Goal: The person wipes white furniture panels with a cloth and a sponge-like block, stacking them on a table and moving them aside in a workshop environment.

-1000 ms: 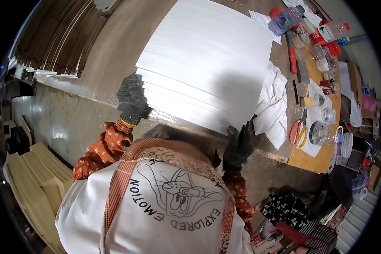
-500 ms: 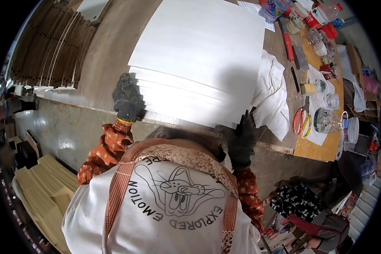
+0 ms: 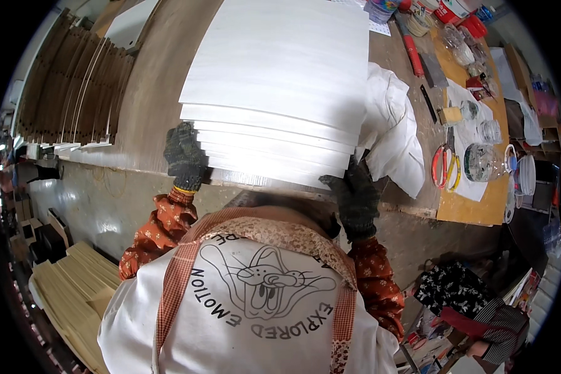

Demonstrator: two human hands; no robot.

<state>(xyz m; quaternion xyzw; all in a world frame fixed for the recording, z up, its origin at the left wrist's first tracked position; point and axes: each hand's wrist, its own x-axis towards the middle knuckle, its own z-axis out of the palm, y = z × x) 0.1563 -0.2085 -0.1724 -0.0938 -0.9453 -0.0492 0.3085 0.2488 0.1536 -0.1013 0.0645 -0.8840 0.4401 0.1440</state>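
Observation:
A stack of white boards [image 3: 274, 62] lies on the worktable, its near edges stepped back one behind another like a stair. My left hand [image 3: 185, 157], in a dark knitted glove, is closed against the left side of the stack near its front; its fingertips are partly hidden. At the near right corner, my right hand [image 3: 355, 199] wears a similar dark glove. Its thumb lies along the front edge and its fingers reach up the right side, gripping the corner. A crumpled white cloth [image 3: 396, 128] lies beside the right hand.
Brown-edged boards [image 3: 68, 81] stand in a row at the far left. Scissors with red and yellow handles [image 3: 445, 165], a clear jar [image 3: 480, 163] and a red tube-shaped tool [image 3: 410, 53] lie at the right. Another person [image 3: 480, 311] is at the lower right; pale boards [image 3: 68, 305] are stacked lower left.
The boards' near edges have spread into clearer, more even steps, with the upper boards farther back. My right hand has closed in around the corner; my left hand stays at the left side.

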